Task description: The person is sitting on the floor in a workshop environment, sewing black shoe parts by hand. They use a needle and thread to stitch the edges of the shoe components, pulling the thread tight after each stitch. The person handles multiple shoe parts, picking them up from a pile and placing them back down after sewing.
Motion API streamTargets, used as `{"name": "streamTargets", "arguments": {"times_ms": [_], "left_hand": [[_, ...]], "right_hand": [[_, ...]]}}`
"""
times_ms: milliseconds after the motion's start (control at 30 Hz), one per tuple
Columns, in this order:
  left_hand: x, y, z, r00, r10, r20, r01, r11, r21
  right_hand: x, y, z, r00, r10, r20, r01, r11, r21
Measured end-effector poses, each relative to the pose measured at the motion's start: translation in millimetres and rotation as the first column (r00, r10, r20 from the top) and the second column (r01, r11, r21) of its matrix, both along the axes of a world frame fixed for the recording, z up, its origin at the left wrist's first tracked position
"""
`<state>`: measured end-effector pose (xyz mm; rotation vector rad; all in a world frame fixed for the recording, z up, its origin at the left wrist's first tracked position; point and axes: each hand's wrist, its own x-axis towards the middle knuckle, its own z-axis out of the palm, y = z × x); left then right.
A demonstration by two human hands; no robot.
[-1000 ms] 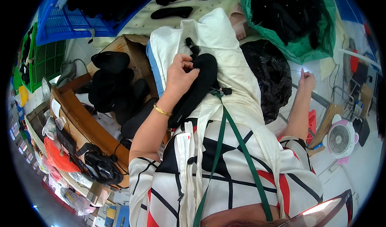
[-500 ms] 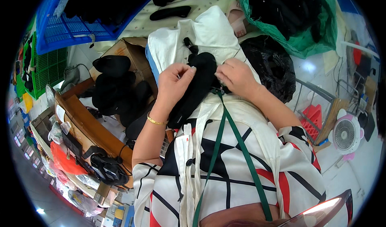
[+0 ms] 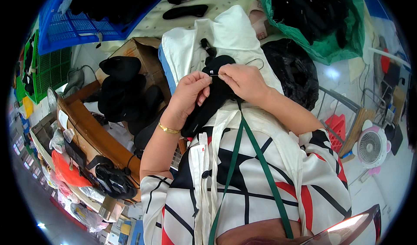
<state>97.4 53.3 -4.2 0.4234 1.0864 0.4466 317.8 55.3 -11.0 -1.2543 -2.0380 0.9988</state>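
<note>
My left hand [image 3: 190,90] and my right hand [image 3: 244,81] meet over my lap, both closed in a fingertip pinch. A thin, needle-like sliver [image 3: 213,75] spans the small gap between their fingertips. A fine dark thread [image 3: 257,60] loops out beside my right hand. Beneath the hands a long, soft black shoe-shaped piece [image 3: 207,110] lies across my lap, partly covered by them. Above it a small black object [image 3: 207,48] rests on the white cloth [image 3: 232,32] over my knees. I cannot make out what that small object is.
A cardboard box [image 3: 150,56] and black shoe-shaped pieces [image 3: 121,91] are at left, near a wooden drawer [image 3: 95,136]. Blue crate [image 3: 65,34], green sack [image 3: 323,54] and black plastic bag [image 3: 295,75] surround my knees. A fan [image 3: 371,145] stands at right.
My right hand has moved left and slightly up, bringing its fingertips to my left hand's. The sliver now shows between them, and a thread loop has appeared beside my right hand.
</note>
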Motion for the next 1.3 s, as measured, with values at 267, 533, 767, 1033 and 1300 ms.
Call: {"name": "streamTargets", "arguments": {"times_ms": [267, 533, 767, 1033, 1300], "left_hand": [[1.8, 4.8, -0.8, 0.934, -0.044, -0.354, 0.168, 0.929, 0.328], [9.1, 1.1, -4.6, 0.932, -0.1, -0.348, 0.224, 0.914, 0.339], [15.2, -1.7, -1.7, 0.861, -0.036, -0.507, 0.344, 0.775, 0.53], [16.1, 0.9, -0.7, 0.709, 0.161, -0.686, 0.642, 0.255, 0.723], [18.0, 5.9, -2.9, 0.399, 0.404, -0.823, 0.917, -0.168, 0.362]], "right_hand": [[-7.1, 9.5, -8.0, 0.993, 0.001, 0.116, -0.008, 0.998, 0.059], [-17.8, 5.0, -16.6, 0.931, -0.15, -0.331, 0.053, 0.957, -0.285], [113.4, 8.3, -26.6, 0.33, -0.784, -0.525, 0.024, 0.563, -0.826], [233.0, -2.5, -56.0, -0.34, -0.872, -0.352, 0.407, 0.201, -0.891], [207.8, 15.5, -19.0, -0.248, -0.837, -0.488, 0.451, 0.346, -0.823]]}}
